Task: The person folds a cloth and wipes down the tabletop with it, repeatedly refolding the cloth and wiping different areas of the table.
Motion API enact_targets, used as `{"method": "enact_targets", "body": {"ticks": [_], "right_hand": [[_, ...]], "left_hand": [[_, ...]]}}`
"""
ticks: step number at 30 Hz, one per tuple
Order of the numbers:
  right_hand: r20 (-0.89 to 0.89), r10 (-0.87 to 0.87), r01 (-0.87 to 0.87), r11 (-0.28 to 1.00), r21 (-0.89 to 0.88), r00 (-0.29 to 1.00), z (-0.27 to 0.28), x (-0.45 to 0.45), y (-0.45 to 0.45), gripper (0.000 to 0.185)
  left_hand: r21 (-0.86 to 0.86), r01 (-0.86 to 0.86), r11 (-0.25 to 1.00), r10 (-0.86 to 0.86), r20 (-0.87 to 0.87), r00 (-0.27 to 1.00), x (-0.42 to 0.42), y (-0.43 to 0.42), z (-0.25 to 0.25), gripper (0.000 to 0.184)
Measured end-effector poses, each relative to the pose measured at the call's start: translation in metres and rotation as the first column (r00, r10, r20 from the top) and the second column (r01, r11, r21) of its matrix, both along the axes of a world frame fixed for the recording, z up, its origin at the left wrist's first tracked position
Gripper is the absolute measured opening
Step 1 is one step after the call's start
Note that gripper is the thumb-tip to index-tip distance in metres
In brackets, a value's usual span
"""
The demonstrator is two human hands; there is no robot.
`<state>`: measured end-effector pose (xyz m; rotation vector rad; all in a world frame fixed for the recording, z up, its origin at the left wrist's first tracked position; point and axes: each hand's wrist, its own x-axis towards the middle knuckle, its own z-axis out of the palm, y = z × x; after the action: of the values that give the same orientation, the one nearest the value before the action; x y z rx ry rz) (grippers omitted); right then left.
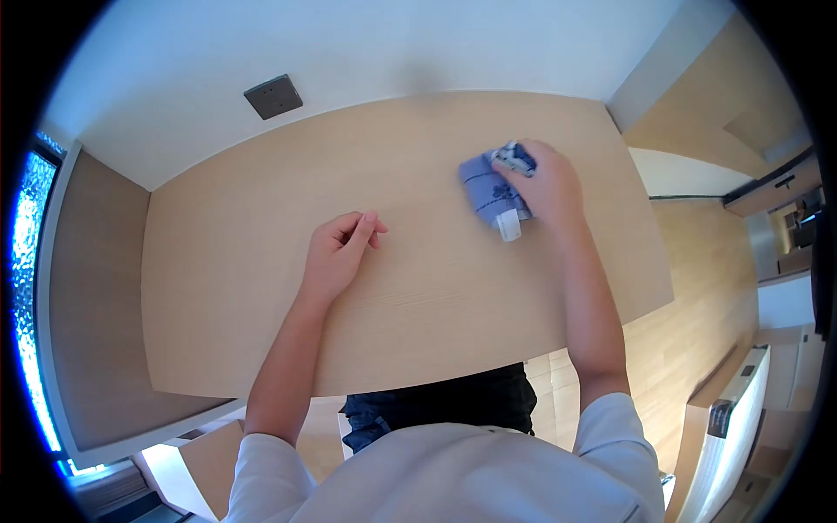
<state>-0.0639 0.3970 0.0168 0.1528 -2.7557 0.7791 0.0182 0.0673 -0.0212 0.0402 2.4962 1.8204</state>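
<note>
- Counter [418, 305]: pale wood grain, spans the centre of the frame.
- Right grip [553, 187]: upper right of centre, clasping the cloth between thumb and fingers at its right side.
- Blue cloth [485, 190]: bundled, dark stripes and a dark motif visible; located upper right of centre, over the counter.
- Left grip [335, 253]: left of centre, over the counter; loosely clenched, thumb against fingers.
- Socket plate [273, 97]: dark, on wall, upper left.
- White tag [508, 225]: at the cloth's lower edge.
</note>
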Motion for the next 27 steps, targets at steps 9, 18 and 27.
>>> {"method": "enact_targets", "body": {"ticks": [9,18,27], "right_hand": [[-0.232,0.160,-0.185,0.979,-0.091,0.960,-0.009,0.005,-0.014,0.037],[-0.001,0.441,-0.440,0.896,0.066,0.898,-0.018,0.029,-0.054,0.039],[-0.075,0.504,-0.472,0.844,0.256,0.860,-0.023,0.034,-0.071,0.035]], "left_hand": [[0.048,0.017,0.999,-0.016,-0.021,1.000,-0.001,-0.001,-0.006,0.035],[0.008,-0.012,1.000,0.012,0.006,1.000,-0.004,0.000,0.001,0.033],[0.011,-0.071,0.997,0.072,-0.051,0.996,-0.014,0.001,-0.015,0.036]]}}
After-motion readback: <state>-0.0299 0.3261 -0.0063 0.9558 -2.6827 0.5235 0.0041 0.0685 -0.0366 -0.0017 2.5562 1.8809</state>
